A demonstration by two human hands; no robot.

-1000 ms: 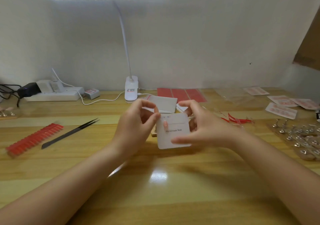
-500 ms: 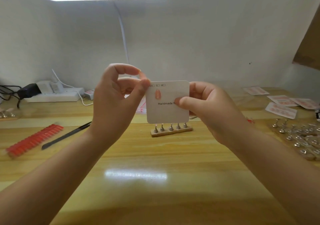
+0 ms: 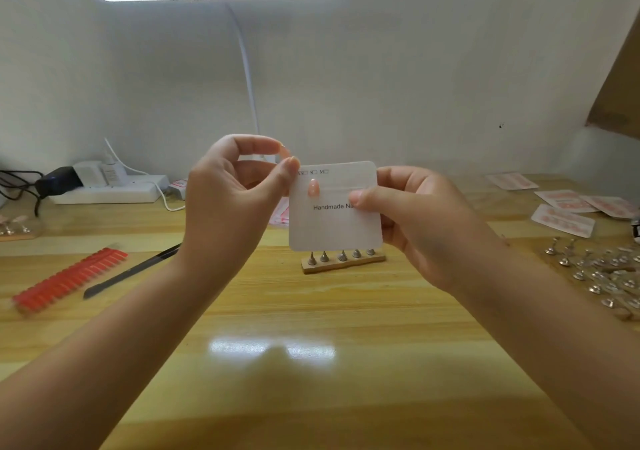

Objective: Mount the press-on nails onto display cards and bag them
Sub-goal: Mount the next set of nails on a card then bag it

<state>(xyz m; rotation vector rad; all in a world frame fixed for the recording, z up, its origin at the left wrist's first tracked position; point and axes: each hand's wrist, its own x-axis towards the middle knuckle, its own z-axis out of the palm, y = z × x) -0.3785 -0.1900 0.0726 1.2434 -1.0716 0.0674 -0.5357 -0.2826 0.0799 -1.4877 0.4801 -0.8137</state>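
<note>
Above the wooden desk (image 3: pixel 311 311) both hands hold up a white card (image 3: pixel 334 224), right hand (image 3: pixel 415 221) pinching its edge, left hand (image 3: pixel 232 204) at the corner, one pink nail (image 3: pixel 313 187) stuck on, so probably more nails next.

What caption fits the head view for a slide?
Right hand holds a white display card bearing one pink nail; left hand pinches its edge.

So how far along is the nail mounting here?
Early on this card. Done: one pink nail sits on the white card; bagged cards lie far right. In hand: right hand holds the card, left hand pinches its corner. Left: remaining nails, then bagging.
</note>
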